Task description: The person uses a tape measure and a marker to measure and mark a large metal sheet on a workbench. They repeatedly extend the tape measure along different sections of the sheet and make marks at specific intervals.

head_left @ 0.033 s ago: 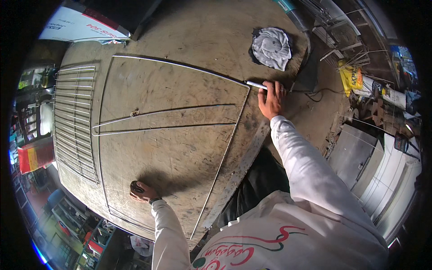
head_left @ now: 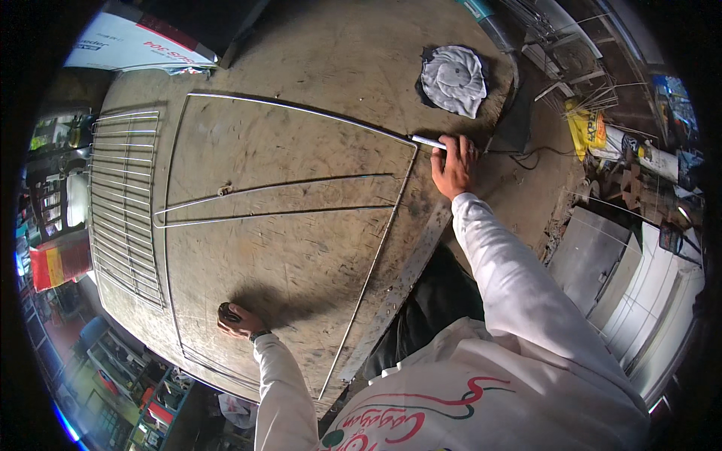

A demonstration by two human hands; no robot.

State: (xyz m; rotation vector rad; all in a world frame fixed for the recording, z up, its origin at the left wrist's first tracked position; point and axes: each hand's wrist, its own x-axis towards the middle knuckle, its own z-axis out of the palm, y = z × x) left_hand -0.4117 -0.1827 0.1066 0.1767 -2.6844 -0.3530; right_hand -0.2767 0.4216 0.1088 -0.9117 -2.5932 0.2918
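A large thin wire frame (head_left: 376,248) lies flat on a worn metal workbench (head_left: 301,52). It has a fine grille section (head_left: 124,203) at its left and two long cross wires (head_left: 263,203) through the middle. My right hand (head_left: 455,165) reaches to the frame's far right corner and grips a short white rod (head_left: 427,140), whose tip touches that corner. My left hand (head_left: 237,322) rests on the bench near the frame's front edge. Its fingers are curled tight, and whether anything is inside them is hidden.
A crumpled white cloth (head_left: 453,79) lies on a dark pad at the bench's far right. A white signboard (head_left: 135,41) leans at the far left. A yellow bag (head_left: 587,128), cables and a grey metal cabinet (head_left: 594,255) stand right of the bench.
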